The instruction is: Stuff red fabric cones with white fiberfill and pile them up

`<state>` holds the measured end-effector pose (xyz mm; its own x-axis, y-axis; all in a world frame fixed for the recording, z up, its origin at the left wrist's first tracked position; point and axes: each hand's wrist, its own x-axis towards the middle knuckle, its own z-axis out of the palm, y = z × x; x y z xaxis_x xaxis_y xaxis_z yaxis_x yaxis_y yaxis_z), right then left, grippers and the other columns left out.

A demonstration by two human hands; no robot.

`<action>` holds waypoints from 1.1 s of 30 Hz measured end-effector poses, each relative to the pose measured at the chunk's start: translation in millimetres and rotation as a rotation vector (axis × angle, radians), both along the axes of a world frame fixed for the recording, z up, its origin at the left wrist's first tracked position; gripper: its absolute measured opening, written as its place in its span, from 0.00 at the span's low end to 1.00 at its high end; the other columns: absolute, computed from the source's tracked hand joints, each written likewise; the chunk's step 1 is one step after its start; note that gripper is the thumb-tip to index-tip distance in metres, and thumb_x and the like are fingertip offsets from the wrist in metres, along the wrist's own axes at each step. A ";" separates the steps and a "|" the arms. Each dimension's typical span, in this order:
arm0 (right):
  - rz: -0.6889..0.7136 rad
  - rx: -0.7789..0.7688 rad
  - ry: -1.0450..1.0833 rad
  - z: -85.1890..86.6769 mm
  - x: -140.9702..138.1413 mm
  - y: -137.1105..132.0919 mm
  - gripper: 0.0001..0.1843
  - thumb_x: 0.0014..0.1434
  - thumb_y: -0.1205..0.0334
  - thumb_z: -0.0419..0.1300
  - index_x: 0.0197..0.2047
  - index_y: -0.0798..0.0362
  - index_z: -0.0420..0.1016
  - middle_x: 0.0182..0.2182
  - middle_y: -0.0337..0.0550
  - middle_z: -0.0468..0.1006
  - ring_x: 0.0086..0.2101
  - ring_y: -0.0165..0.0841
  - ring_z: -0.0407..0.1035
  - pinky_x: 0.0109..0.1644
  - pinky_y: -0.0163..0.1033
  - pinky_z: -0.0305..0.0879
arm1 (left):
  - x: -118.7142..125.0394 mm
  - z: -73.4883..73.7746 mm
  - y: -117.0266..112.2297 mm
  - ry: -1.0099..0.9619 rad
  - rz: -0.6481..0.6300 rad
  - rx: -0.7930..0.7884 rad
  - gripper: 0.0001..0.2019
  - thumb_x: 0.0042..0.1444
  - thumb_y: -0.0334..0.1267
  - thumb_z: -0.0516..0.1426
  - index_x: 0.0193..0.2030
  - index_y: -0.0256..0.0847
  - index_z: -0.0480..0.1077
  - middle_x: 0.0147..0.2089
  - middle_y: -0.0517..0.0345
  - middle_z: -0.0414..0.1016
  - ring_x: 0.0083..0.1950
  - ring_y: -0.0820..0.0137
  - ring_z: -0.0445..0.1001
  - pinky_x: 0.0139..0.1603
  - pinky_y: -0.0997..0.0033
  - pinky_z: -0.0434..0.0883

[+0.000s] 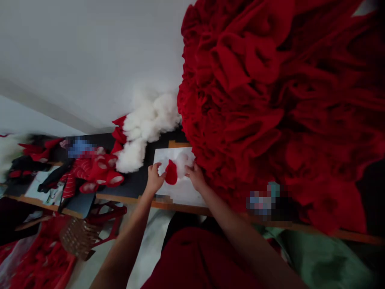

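Observation:
On a white sheet (183,196) lies a small red fabric piece (171,173), with a tuft of white stuffing (181,164) just right of it. My left hand (155,179) is at the left of the red piece, its thumb near the edge and its fingers apart. At the tuft's right side is my right hand (196,176), its fingers closed on the stuffing. Dim light and blur hide the finest finger contact.
A tall heap of red fabric pieces (240,108) rises at the right. White stuffing fluff (147,120) is piled behind the sheet. Red stuffed items (102,170) lie on the dark table (129,186) at left. Below them stand a woven-seat chair (80,233) and a red-filled bag (39,257).

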<state>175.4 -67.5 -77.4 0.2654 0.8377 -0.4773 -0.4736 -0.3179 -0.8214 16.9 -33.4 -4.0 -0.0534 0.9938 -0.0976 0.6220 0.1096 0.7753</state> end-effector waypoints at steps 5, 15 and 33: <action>0.247 0.239 -0.224 11.2 6.9 -11.0 0.14 0.51 0.54 0.53 0.39 0.51 0.68 0.29 0.37 0.70 0.30 0.29 0.65 0.34 0.36 0.66 | 53.2 1.0 -33.1 -0.667 0.082 -0.352 0.26 0.39 0.40 0.63 0.48 0.44 0.64 0.47 0.53 0.67 0.42 0.69 0.69 0.41 0.68 0.68; 0.255 0.442 -0.809 46.7 25.6 -24.3 0.20 0.50 0.72 0.50 0.46 0.52 0.69 0.43 0.46 0.68 0.45 0.34 0.62 0.51 0.39 0.59 | 80.7 3.0 -35.4 -0.913 0.229 -0.448 0.16 0.36 0.33 0.62 0.35 0.43 0.65 0.34 0.61 0.73 0.36 0.70 0.72 0.36 0.68 0.70; -0.027 0.180 0.284 44.4 16.5 -33.6 0.11 0.41 0.55 0.62 0.26 0.52 0.67 0.26 0.35 0.70 0.31 0.28 0.65 0.39 0.35 0.63 | 81.2 -3.3 35.0 -0.560 0.239 -0.301 0.09 0.47 0.32 0.55 0.37 0.38 0.64 0.41 0.49 0.71 0.41 0.68 0.71 0.39 0.66 0.70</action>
